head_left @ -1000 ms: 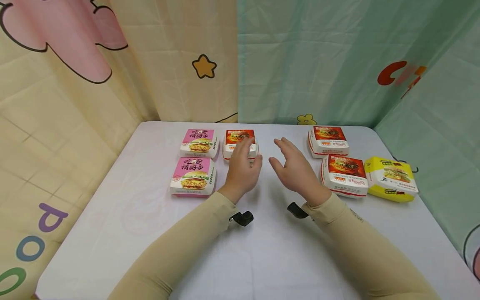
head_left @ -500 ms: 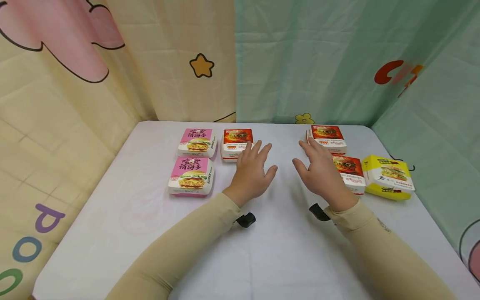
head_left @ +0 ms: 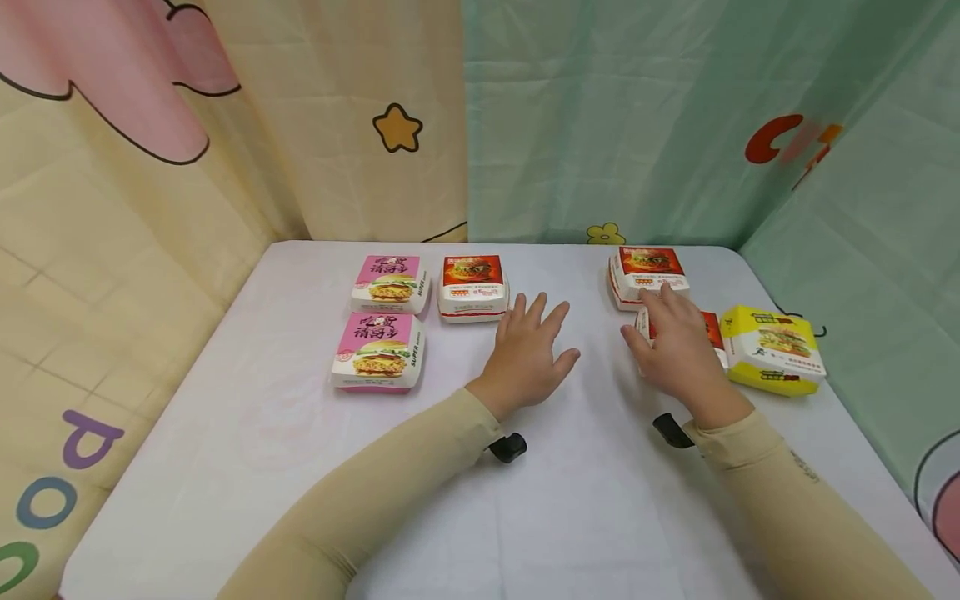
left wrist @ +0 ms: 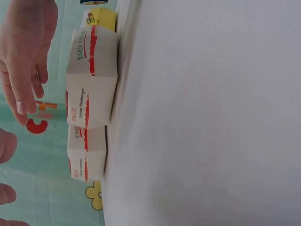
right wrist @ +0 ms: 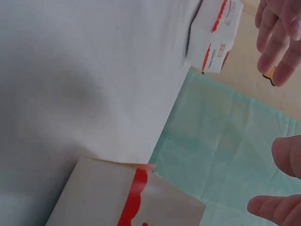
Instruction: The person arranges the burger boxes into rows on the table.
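My left hand [head_left: 522, 354], fingers spread, hovers over the white table in the head view, to the right of a red-and-white burger box [head_left: 473, 289] and holding nothing. Over a nearer red burger box [head_left: 713, 331] on the right hovers my right hand [head_left: 681, 352], which hides much of its lid. Its fingertips overlap the front of another red burger box [head_left: 648, 275] behind. The right wrist view has the right hand's fingers [right wrist: 277, 209] apart from the close box [right wrist: 108, 195] below them. Beside the nearer red box sits a yellow burger box [head_left: 776, 350].
Two pink burger boxes, a back one [head_left: 387, 283] and a front one [head_left: 378, 354], lie one before the other on the left of the white table [head_left: 450, 517]. Printed curtains [head_left: 540, 125] rise behind and at both sides.
My right hand has moved right, from above the middle of the table to over the nearer red box. The left hand has shifted right too, its fingers now spread. The boxes stay put.
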Available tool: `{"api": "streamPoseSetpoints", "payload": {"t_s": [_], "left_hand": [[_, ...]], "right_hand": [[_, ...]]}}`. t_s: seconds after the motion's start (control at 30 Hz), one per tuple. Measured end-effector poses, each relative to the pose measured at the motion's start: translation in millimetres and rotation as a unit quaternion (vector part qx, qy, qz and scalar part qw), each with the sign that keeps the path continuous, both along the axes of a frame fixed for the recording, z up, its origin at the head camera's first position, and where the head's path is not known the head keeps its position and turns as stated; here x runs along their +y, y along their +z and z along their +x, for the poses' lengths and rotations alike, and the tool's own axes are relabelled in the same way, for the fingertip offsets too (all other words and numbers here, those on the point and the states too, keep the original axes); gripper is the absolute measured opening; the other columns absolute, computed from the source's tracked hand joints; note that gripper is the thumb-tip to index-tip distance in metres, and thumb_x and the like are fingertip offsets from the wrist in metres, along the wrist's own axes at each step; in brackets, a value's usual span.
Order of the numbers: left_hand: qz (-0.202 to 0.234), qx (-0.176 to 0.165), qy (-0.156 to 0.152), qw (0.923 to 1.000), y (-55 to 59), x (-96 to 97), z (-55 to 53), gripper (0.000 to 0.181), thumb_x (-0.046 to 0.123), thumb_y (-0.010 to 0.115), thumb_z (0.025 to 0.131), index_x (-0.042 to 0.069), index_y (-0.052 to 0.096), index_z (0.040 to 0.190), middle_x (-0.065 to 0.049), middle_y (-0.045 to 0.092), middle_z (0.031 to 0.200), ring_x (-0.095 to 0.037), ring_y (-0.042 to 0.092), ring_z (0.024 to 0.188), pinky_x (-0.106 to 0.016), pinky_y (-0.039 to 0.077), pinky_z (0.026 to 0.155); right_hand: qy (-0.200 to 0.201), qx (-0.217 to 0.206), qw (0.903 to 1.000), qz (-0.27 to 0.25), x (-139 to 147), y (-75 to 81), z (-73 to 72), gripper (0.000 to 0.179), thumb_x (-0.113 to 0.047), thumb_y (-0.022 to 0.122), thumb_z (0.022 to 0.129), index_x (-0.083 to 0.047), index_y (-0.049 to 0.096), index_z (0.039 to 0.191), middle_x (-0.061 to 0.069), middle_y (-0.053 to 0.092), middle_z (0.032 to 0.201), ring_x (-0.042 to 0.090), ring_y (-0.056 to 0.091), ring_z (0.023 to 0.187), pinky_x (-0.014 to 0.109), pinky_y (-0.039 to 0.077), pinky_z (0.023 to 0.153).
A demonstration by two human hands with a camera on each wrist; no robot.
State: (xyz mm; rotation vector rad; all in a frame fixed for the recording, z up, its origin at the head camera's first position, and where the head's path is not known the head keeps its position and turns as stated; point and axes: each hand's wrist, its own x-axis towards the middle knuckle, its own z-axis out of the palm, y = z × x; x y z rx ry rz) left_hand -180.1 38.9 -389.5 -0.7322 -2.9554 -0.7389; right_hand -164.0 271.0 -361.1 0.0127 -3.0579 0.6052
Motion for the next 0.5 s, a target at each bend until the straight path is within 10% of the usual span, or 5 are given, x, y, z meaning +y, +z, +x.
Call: {"api": "streamPoseSetpoints", "payload": {"t_s": [0.5], "left_hand": [[-0.027,-0.042,-0.033,0.9982,-5.0,23.3,-0.1,0.073,0.054,0.055,0.105,0.025,0.03,0.167,-0.011,0.023,0.176,-0.04,0.007,0.165,-0.057,0.01,0.133]], "right_hand": [[0.0,-0.027,0.9996,0.01,27.1,-8.0,4.9,0.085,-0.046,0.06,0.104,-0.009,0.017,0.169,0.03,0.007,0.174,0.057,0.01,0.156,0.081,0.024,0.115]]}}
